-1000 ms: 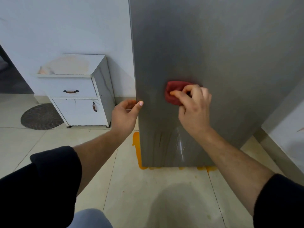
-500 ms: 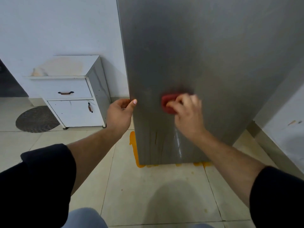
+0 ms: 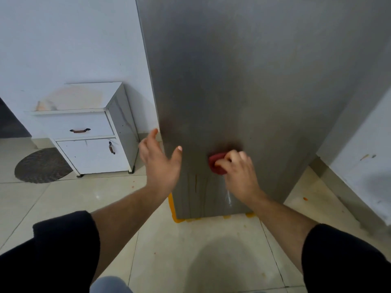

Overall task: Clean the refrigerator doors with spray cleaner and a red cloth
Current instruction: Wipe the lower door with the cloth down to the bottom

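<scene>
I note: right hand (image 3: 239, 174) grips red cloth (image 3: 215, 163) against lower refrigerator door (image 3: 243, 81), cloth showing past the fingertips. Left hand (image 3: 160, 163) open, fingers straight, at door's left edge; contact unclear.

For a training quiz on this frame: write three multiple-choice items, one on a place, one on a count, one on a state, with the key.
1. Where does the white cabinet stand? A) left of the refrigerator door B) right of it C) on top of it
2. How many handles does the cabinet show? A) one B) two C) four
3. What is the left hand doing? A) gripping a spray bottle B) clenched in a fist C) open, holding nothing
Key: 1 A, it stands left of the door; 2 B, one on the drawer, one below; 3 C, its fingers are spread; only the right hand holds the red cloth.
</scene>
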